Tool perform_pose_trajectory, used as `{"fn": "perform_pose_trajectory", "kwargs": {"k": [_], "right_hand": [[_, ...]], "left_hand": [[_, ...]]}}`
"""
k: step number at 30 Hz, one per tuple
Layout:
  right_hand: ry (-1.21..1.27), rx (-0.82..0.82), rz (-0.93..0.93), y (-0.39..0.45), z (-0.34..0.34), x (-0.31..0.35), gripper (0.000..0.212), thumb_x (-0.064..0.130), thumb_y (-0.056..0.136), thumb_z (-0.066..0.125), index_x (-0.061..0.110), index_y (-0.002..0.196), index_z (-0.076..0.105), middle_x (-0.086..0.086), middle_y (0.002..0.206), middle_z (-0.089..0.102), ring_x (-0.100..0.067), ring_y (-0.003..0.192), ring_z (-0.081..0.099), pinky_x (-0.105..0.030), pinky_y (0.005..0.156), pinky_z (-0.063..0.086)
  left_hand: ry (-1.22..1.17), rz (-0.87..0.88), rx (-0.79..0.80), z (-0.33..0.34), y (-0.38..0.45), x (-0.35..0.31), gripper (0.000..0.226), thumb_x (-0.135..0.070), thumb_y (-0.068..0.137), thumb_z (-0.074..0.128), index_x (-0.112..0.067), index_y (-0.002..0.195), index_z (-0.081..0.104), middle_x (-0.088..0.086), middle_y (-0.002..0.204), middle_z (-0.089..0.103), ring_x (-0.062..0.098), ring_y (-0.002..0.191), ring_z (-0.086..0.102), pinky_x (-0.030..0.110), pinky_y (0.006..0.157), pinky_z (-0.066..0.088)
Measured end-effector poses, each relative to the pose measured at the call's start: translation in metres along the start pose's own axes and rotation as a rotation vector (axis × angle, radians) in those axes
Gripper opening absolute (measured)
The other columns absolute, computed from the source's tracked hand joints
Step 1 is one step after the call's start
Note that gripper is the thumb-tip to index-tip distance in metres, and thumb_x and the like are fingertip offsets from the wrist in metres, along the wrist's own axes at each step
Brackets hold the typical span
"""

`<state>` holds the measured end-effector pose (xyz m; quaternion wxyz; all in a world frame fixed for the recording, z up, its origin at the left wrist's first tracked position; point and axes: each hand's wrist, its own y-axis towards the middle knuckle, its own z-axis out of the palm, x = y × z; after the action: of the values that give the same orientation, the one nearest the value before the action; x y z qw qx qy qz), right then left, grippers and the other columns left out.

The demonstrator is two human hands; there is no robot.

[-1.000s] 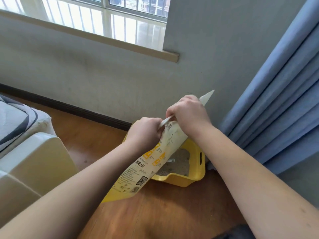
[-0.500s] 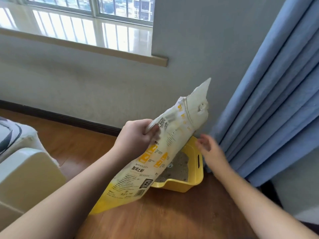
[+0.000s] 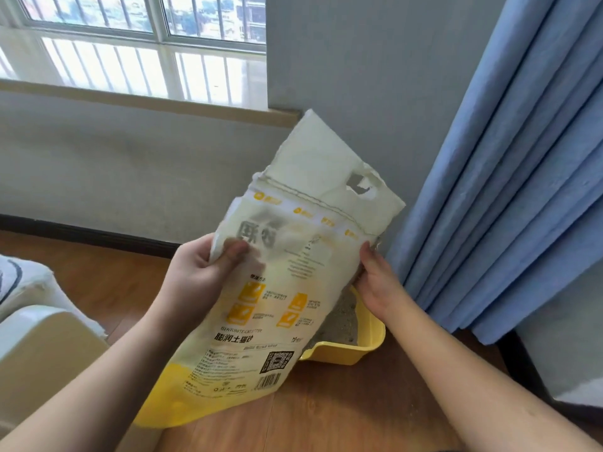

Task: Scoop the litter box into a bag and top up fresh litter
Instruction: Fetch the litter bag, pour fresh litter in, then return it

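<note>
The top-up step is in hand: a bag of bentonite cat litter (image 3: 261, 288) stands tilted on the wood floor (image 3: 359, 412), its yellow base toward the person and its torn white top leaning away over the yellow litter box (image 3: 362, 349), which sits on the floor against the wall just beside the blue curtain (image 3: 489, 190). The left hand (image 3: 199, 282) pinches the bag's left edge with thumb over the printed face and fingers behind, closed on the paper. The right hand (image 3: 378, 278) is at the bag's right edge near the stitched seam, fingers tucked behind it; it appears to grip the edge, though the fingertips are hidden, so how firmly is unclear. Grey litter (image 3: 342, 318) shows in the box behind the bag. The next move probably calls for spreading the torn mouth open, then lifting and tipping the bag so the granules pour into the box rather than over its low rim.
</note>
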<state>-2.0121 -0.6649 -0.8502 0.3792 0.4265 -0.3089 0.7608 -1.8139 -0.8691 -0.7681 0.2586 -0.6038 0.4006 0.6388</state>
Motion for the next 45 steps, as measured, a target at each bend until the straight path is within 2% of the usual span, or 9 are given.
{"fn": "perform_pose_trajectory", "kwargs": {"k": [5, 9, 16, 21, 26, 29, 32, 36, 45], "right_hand": [[-0.031, -0.006, -0.139, -0.005, 0.027, 0.034, 0.021, 0.021, 0.094, 0.054, 0.013, 0.111, 0.063, -0.007, 0.113, 0.070, -0.019, 0.106, 0.066, -0.034, 0.088, 0.054], [-0.162, -0.087, -0.209, -0.014, 0.037, 0.048, 0.008, 0.012, 0.091, 0.060, 0.013, 0.096, 0.065, -0.004, 0.095, 0.073, -0.017, 0.089, 0.069, -0.028, 0.077, 0.056], [-0.378, -0.151, -0.305, -0.028, 0.035, 0.044, 0.008, 0.015, 0.083, 0.072, 0.016, 0.090, 0.070, -0.001, 0.090, 0.075, -0.018, 0.088, 0.070, -0.036, 0.081, 0.056], [-0.318, -0.093, -0.325, -0.033, 0.037, 0.053, 0.014, 0.009, 0.082, 0.072, 0.021, 0.090, 0.072, -0.005, 0.097, 0.075, -0.022, 0.095, 0.070, -0.041, 0.086, 0.054], [-0.276, 0.080, -0.324, -0.031, 0.048, 0.066, 0.040, 0.017, 0.074, 0.075, 0.015, 0.112, 0.062, -0.005, 0.109, 0.071, -0.024, 0.104, 0.067, -0.043, 0.088, 0.054], [-0.229, 0.167, -0.284, -0.027, 0.049, 0.065, 0.053, 0.033, 0.069, 0.073, 0.015, 0.117, 0.059, -0.005, 0.114, 0.070, -0.024, 0.109, 0.065, -0.038, 0.089, 0.054], [-0.208, 0.081, -0.251, -0.022, 0.049, 0.061, 0.044, 0.041, 0.069, 0.072, 0.017, 0.106, 0.065, -0.001, 0.104, 0.073, -0.021, 0.102, 0.067, -0.033, 0.085, 0.055], [-0.222, -0.047, -0.273, -0.013, 0.049, 0.056, 0.016, 0.030, 0.072, 0.070, 0.017, 0.081, 0.069, 0.002, 0.078, 0.074, -0.013, 0.077, 0.070, -0.031, 0.075, 0.056], [-0.216, -0.082, -0.238, 0.008, 0.085, 0.089, 0.004, 0.018, 0.076, 0.076, 0.018, 0.074, 0.072, 0.002, 0.074, 0.074, -0.011, 0.074, 0.070, -0.032, 0.072, 0.059]], "left_hand": [[-0.255, -0.111, -0.110, -0.023, -0.008, 0.030, 0.060, -0.063, 0.051, 0.085, -0.017, 0.087, 0.074, 0.013, 0.086, 0.075, 0.029, 0.078, 0.072, 0.039, 0.068, 0.060], [-0.215, -0.134, -0.165, -0.028, -0.012, 0.048, 0.046, -0.055, 0.071, 0.079, -0.014, 0.092, 0.072, 0.012, 0.088, 0.075, 0.032, 0.084, 0.072, 0.040, 0.073, 0.060], [-0.067, -0.154, -0.229, -0.036, -0.002, 0.063, 0.021, -0.031, 0.087, 0.068, -0.010, 0.092, 0.071, 0.014, 0.090, 0.075, 0.038, 0.089, 0.071, 0.056, 0.085, 0.055], [-0.146, -0.131, -0.236, -0.033, 0.003, 0.059, 0.022, -0.029, 0.085, 0.069, -0.008, 0.091, 0.071, 0.018, 0.092, 0.073, 0.036, 0.087, 0.070, 0.052, 0.083, 0.056], [-0.261, -0.140, -0.206, -0.030, 0.006, 0.061, 0.056, -0.056, 0.058, 0.085, -0.012, 0.091, 0.073, 0.011, 0.090, 0.075, 0.023, 0.080, 0.072, 0.031, 0.068, 0.060], [-0.280, -0.145, -0.218, -0.030, 0.009, 0.062, 0.034, -0.038, 0.076, 0.073, -0.009, 0.095, 0.070, 0.015, 0.094, 0.072, 0.028, 0.084, 0.069, 0.033, 0.071, 0.060], [-0.284, -0.170, -0.230, -0.033, 0.011, 0.064, 0.040, -0.035, 0.080, 0.070, -0.003, 0.103, 0.067, 0.023, 0.102, 0.070, 0.038, 0.093, 0.067, 0.047, 0.082, 0.058], [-0.208, -0.132, -0.235, -0.039, 0.013, 0.068, 0.041, -0.046, 0.072, 0.077, -0.011, 0.093, 0.070, 0.005, 0.083, 0.075, 0.021, 0.077, 0.070, 0.030, 0.066, 0.060], [0.023, -0.222, -0.255, -0.052, 0.026, 0.038, 0.017, -0.028, 0.081, 0.072, -0.012, 0.087, 0.073, 0.009, 0.084, 0.076, 0.023, 0.076, 0.073, 0.034, 0.067, 0.060]]}}
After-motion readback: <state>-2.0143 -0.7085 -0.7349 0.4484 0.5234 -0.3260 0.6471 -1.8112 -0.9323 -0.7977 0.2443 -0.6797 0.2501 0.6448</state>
